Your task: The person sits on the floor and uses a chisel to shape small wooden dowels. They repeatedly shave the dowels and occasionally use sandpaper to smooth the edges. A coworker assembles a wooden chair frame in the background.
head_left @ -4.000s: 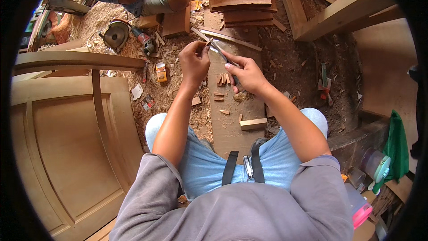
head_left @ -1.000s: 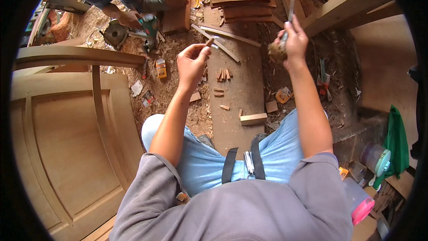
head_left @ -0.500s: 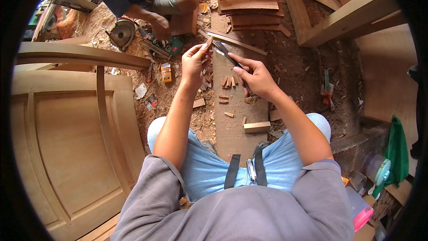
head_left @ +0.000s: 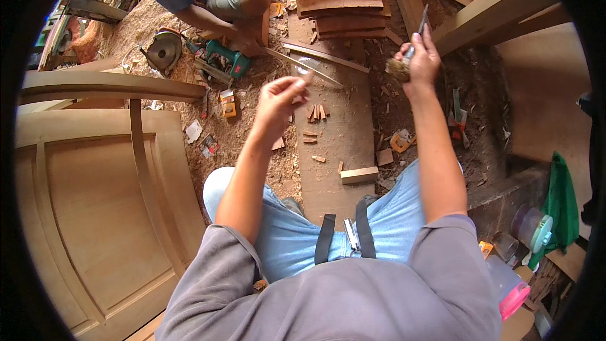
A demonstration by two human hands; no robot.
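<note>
My left hand is raised over the plank, closed in a pinch on a small brown wood piece that is smeared by motion. Out to the right, my right hand grips a chisel by its handle. The chisel's dark blade points up and away, and its frayed handle end sticks out on the left of the fist. Below my left hand, several small wood wedges lie on the long plank between my legs. A pale wood block rests nearer to me.
A co-worker's hand is by a thin wood strip at the far left. Near it lie a green power tool and a circular saw. A panelled door stands left; a wooden beam crosses the far right.
My right hand with the chisel has swung away from the left, up and to the right. My left hand moved slightly nearer. The co-worker's hand has shifted toward the wood strip, which moved.
</note>
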